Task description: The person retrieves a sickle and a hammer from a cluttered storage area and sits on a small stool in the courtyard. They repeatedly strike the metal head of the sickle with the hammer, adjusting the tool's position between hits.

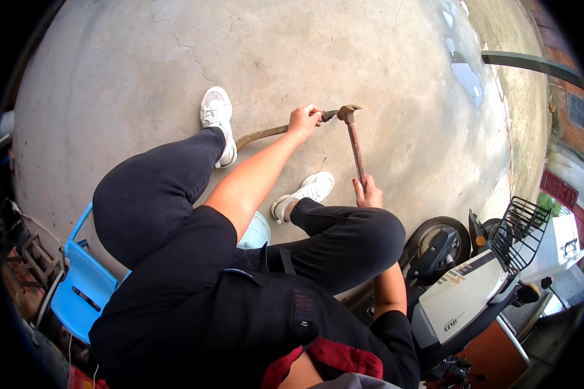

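My right hand point(368, 194) is closed around the lower handle of a claw hammer point(356, 146). The hammer's rusty head is at the far end, right beside the dark tip of a curved wooden handle point(261, 135). Whether the two touch, I cannot tell. My left hand point(304, 121) grips that curved handle close to its dark end, fingers wrapped over it. The handle's other end reaches back toward my left shoe point(217, 118). Its dark fitting is too small to make out clearly.
Cracked concrete floor point(370, 58) lies around my feet. A white motor scooter point(464, 301) with a black rack stands close on the right. A blue plastic chair point(78, 298) is at left, and a pale blue rounded thing point(256, 231) shows between my legs. A dark post point(532, 63) crosses at upper right.
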### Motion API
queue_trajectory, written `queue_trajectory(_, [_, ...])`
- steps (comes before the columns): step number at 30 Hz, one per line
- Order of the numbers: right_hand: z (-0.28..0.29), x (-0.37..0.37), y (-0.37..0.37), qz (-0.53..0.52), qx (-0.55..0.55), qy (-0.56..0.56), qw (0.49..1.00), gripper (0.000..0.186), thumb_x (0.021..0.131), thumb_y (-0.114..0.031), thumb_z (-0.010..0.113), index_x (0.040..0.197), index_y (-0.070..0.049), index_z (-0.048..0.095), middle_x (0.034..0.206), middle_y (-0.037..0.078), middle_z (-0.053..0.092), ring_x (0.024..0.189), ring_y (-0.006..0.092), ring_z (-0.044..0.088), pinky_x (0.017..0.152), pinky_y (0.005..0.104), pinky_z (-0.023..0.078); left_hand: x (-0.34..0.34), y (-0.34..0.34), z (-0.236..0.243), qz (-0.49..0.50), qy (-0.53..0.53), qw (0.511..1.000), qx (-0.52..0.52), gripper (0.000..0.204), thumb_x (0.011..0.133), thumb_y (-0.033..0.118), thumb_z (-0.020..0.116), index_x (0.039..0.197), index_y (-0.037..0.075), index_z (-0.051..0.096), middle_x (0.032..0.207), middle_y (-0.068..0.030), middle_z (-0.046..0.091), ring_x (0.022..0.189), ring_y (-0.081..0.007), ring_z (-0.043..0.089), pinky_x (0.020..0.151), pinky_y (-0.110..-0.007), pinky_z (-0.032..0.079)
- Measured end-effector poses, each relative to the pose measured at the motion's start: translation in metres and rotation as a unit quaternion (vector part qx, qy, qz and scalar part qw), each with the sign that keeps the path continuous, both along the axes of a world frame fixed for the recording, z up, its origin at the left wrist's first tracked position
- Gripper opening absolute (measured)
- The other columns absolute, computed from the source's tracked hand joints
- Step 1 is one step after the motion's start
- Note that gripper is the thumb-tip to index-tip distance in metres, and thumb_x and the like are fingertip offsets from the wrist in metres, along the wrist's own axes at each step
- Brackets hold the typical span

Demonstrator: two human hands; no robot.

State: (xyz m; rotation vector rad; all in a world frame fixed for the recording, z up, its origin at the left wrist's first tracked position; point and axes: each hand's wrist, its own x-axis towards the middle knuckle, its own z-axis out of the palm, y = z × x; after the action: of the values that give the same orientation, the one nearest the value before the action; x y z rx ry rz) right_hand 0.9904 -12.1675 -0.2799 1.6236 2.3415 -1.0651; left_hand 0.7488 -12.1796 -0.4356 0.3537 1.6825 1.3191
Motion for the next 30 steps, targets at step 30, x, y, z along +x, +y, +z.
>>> queue_trajectory(30, [0.007, -0.021, 0.015, 0.113, 0.043, -0.001, 0.993, 0.020, 0.091, -0.021, 0.060, 0.091, -0.005, 0.050, 0.071, 0.024, 0.059, 0.071, 0.0447, 0.059, 0.058, 0.0478, 0.044, 0.009, -0.004, 0.009, -0.004, 0.045, 0.999, 0.005, 0.015, 0.086, 0.009, 0.057, 0.093, 0.000, 0.067, 0.076, -0.0074, 0.070, 0.069, -0.0127, 0.068, 0.063, -0.028, 0.052])
